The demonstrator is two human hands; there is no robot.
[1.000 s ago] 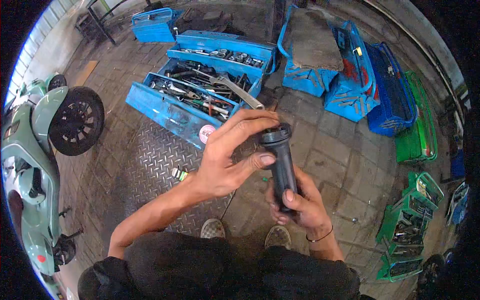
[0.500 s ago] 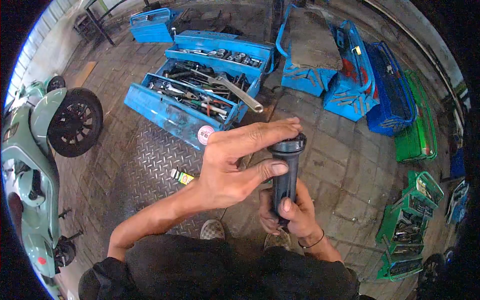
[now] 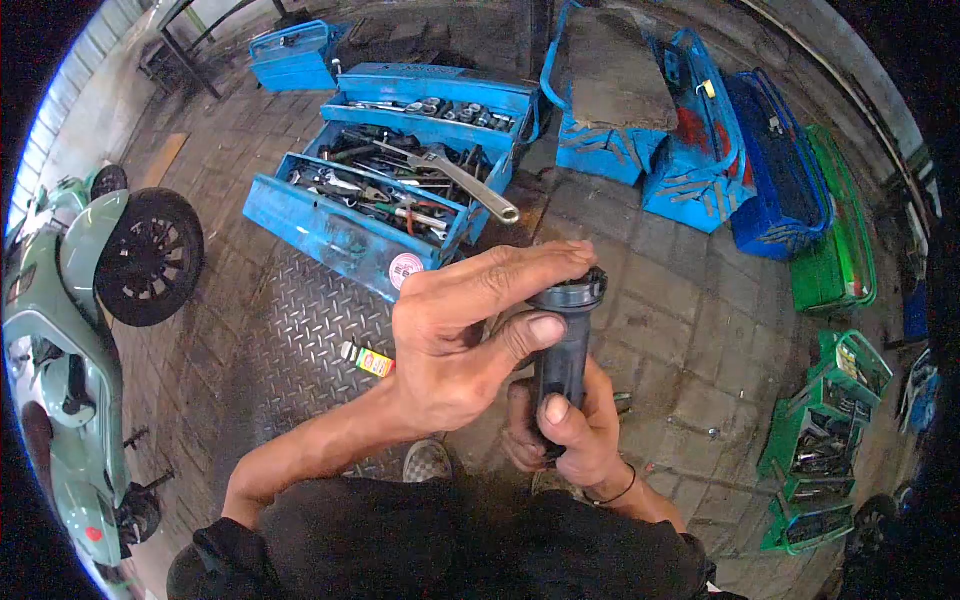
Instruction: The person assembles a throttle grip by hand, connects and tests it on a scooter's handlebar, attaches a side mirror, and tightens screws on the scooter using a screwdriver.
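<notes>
A black flashlight (image 3: 563,345), a tube with a wider ringed head, stands nearly upright in front of my body. My right hand (image 3: 585,425) wraps round its lower part, with the thumb along the near side. My left hand (image 3: 465,335) grips the head from the left. Its fingers reach over the notched top rim and the thumb presses on the side just below. Beyond my hands is an open blue toolbox (image 3: 340,235) full of hand tools. A large adjustable wrench (image 3: 465,185) lies across its trays.
A small yellow-labelled container (image 3: 367,360) lies on a metal checker plate (image 3: 320,320). Blue toolboxes (image 3: 690,190) and a green toolbox (image 3: 833,250) line the right. An open green toolbox (image 3: 815,450) stands nearer. A pale green scooter (image 3: 60,300) is at the left.
Both hands and the flashlight have shifted slightly left in view, as the camera moved a little. The grip on the flashlight looks the same.
</notes>
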